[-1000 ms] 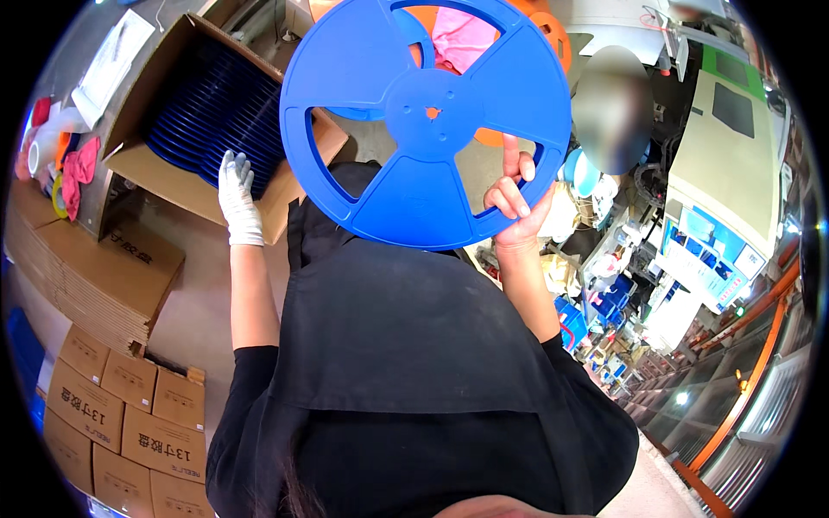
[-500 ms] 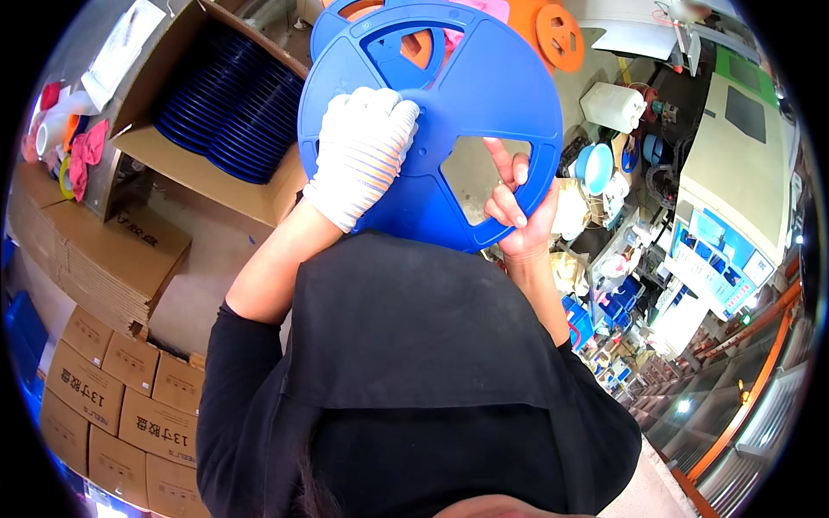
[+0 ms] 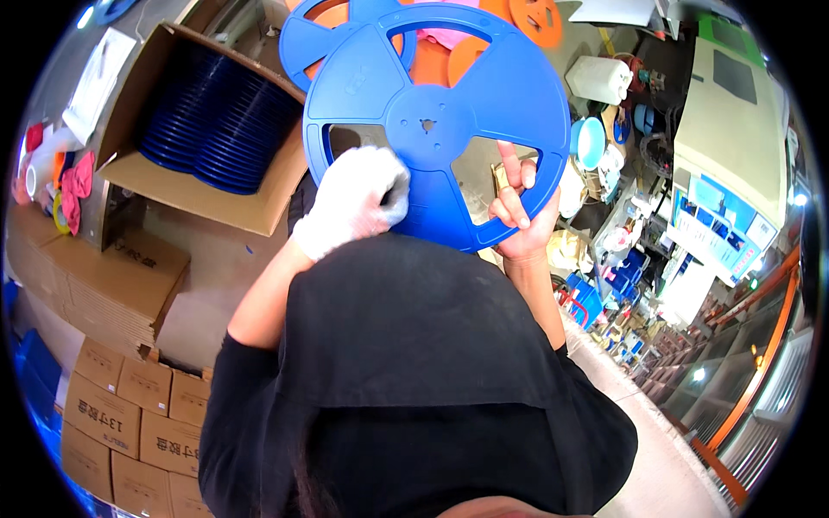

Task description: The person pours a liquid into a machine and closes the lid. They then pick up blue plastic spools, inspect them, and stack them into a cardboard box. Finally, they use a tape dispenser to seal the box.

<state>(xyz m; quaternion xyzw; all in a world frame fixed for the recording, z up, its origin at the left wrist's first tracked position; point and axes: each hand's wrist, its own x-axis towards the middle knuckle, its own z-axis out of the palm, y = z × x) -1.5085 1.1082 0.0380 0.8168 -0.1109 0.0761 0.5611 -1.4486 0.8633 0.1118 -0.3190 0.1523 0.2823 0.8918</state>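
Note:
A large blue plastic reel (image 3: 509,86) with cut-out windows is held upright before my chest, its flat face toward me. My bare right hand (image 3: 527,211) grips the rim on the right side, with fingers showing through the lower right window. My left hand (image 3: 358,198), in a white striped glove, is curled closed in front of the lower left part of the reel. Motion blurs the glove somewhat, and whatever its fingers may hold is hidden. Behind the held reel, another blue reel (image 3: 300,47) shows at the upper left.
An open cardboard carton (image 3: 203,192) at the left holds several dark blue reels (image 3: 216,121) in rows. Flattened cardboard (image 3: 112,268) and stacked brown boxes (image 3: 104,414) lie below it. Orange reels (image 3: 537,22) lie at the back. A beige machine (image 3: 730,112) stands on the right.
My gloved left hand has moved down from beside the hub to the lower left window, uncovering the hub. The right hand keeps its grip on the rim.

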